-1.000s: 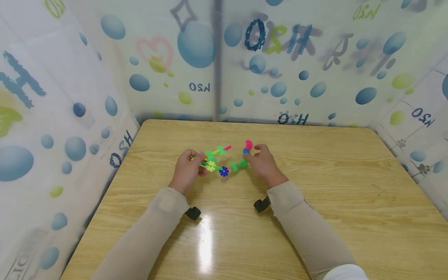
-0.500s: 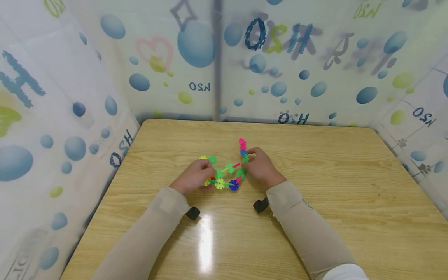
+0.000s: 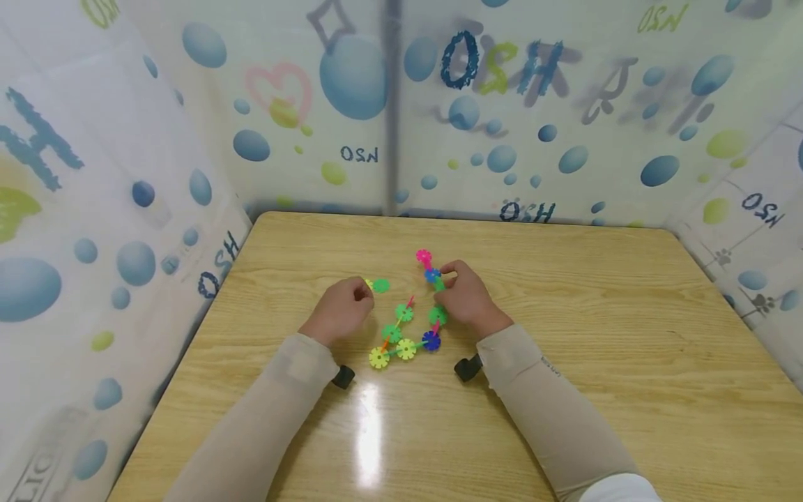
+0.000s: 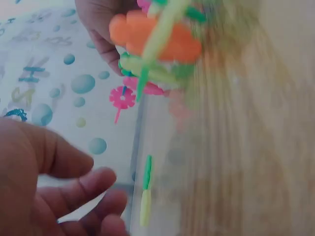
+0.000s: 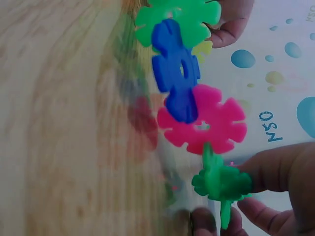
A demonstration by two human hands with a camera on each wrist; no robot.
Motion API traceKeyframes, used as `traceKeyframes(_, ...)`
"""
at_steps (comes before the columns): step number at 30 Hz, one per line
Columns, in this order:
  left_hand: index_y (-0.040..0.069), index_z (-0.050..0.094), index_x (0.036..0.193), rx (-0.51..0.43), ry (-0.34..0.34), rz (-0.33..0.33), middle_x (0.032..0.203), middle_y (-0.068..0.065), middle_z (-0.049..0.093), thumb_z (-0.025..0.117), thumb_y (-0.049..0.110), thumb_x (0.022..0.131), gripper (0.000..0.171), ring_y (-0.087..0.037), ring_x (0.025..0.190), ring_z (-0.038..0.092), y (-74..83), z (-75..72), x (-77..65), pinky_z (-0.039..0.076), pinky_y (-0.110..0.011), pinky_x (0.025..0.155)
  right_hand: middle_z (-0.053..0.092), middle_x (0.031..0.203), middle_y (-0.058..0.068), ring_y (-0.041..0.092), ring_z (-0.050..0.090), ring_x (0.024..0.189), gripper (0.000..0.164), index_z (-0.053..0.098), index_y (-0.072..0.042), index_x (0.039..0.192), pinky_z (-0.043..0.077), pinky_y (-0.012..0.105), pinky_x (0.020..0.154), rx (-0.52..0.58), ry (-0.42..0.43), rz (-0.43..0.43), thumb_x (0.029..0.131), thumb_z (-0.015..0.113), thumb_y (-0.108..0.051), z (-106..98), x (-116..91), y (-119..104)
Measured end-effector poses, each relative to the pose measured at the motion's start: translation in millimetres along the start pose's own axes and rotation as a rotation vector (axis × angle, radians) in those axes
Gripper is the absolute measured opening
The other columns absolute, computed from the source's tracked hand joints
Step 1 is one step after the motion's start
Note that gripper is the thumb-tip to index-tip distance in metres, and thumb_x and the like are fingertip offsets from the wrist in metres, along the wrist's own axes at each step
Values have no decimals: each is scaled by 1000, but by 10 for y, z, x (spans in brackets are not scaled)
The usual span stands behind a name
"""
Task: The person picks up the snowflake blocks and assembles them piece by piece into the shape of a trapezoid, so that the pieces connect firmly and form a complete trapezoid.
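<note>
A chain of interlocking snowflake discs (image 3: pixel 431 340) in pink, blue, green, yellow and orange lies bent in a U on the table. My right hand (image 3: pixel 467 298) pinches a green disc (image 5: pixel 224 182) on the chain's right side, between thumb and fingers. A pink disc (image 5: pixel 211 123) and a blue disc (image 5: pixel 174 71) adjoin it. My left hand (image 3: pixel 341 309) holds nothing, its fingers loosely bent. Just beyond it lies a separate joined yellow and green pair of discs (image 3: pixel 380 286); in the left wrist view this pair (image 4: pixel 146 191) is apart from the fingers.
The wooden table (image 3: pixel 596 335) extends around both hands. Patterned sheet walls (image 3: pixel 502 125) stand behind it and at both sides. A dark wrist camera (image 3: pixel 468 368) sits under each forearm.
My left hand has let go of the chain and drawn back slightly. The chain's left part has come down nearer on the table. My right hand keeps its hold and has barely moved.
</note>
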State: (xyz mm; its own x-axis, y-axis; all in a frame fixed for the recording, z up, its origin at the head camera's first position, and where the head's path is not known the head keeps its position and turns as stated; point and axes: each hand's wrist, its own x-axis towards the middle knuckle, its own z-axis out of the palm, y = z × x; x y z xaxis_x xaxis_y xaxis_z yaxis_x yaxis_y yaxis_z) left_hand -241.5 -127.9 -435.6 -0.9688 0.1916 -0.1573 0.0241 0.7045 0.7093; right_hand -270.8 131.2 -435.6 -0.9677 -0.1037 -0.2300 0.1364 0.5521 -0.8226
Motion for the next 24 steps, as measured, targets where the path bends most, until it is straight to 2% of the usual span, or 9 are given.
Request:
traceKeyframes(2,5,61,135,7,36,-28,121,-15,60,50,18,104,36,-29,101,57,-31,-15,26,51,-42,85,57,137,20,35,59,120,53,48,-10,147,53,45,95,8,6,-13,98,67,-7,0,12,8)
traceKeyframes(4,4,50,152,32,32,-51,135,-21,54,47,16,104,49,-31,107,54,-53,-31,39,49,-43,89,57,137,20,35,59,122,53,49,-10,147,53,46,97,20,1,-24,98,67,-6,4,27,19)
traceKeyframes(7,5,35,163,87,-22,-78,147,-27,46,44,15,106,58,-31,99,53,-72,-42,45,50,-42,81,58,139,20,36,59,125,54,49,-11,148,53,47,100,33,-27,-42,98,66,-6,20,61,38)
traceKeyframes(10,5,35,163,167,-74,-74,156,-31,41,42,16,109,56,-37,109,57,-73,-48,39,53,-46,83,57,142,20,35,59,127,55,48,-12,149,53,44,99,56,-65,-57,97,66,-5,37,88,49)
traceKeyframes(13,3,46,157,237,-79,-56,151,-30,48,45,17,109,49,-37,118,58,-59,-48,37,53,-49,92,55,145,21,35,59,127,56,48,-14,150,54,39,91,104,-114,-49,97,65,-5,38,78,38)
traceKeyframes(15,2,55,147,248,-65,-53,143,-27,55,49,17,109,42,-35,116,61,-47,-46,38,54,-49,93,52,149,22,36,59,128,55,47,-15,151,52,37,88,131,-152,-43,99,66,-9,36,61,27)
traceKeyframes(16,1,59,142,248,-55,-56,137,-25,58,52,18,109,37,-32,106,61,-44,-44,41,54,-46,86,50,151,23,37,58,129,55,46,-16,151,52,37,87,147,-174,-41,100,66,-10,37,51,20)
traceKeyframes(19,2,59,137,212,-22,-70,130,-21,62,60,19,107,34,-31,100,62,-35,-35,39,55,-44,84,48,154,24,38,54,138,55,45,-17,153,50,45,99,190,-217,-41,103,68,-16,52,27,9)
traceKeyframes(24,5,52,152,217,-12,-74,146,-22,59,62,18,106,49,-39,135,56,-24,-20,24,49,-55,109,65,140,16,33,54,141,55,44,-19,155,38,55,120,258,-265,-71,105,67,-20,107,31,10)
